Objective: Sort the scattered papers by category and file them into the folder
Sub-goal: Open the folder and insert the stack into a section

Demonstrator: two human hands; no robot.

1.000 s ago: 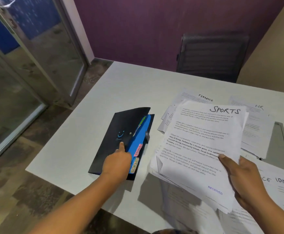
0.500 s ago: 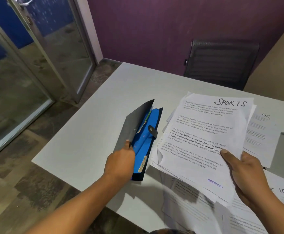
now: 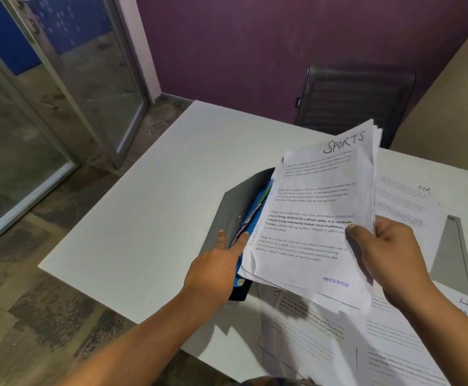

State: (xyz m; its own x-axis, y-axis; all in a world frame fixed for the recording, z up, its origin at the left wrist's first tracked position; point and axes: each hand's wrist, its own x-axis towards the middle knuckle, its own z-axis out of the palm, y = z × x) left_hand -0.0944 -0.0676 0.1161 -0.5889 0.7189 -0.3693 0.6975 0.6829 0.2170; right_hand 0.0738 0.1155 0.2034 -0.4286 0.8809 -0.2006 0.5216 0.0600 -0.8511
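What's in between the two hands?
The stack of SPORTS papers, gripped by the right hand, fills the gap. Its left edge overlaps the open folder that the left hand touches. The head view shows it.

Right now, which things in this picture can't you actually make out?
All in the head view:
Folder pockets: covered by the SPORTS stack; divider labels too small.
Sheets under that stack's top page: hidden, count unknown.
HR sheet body text: blurred, too small.
Lower-right sheet heading: cut off by the frame's right edge.
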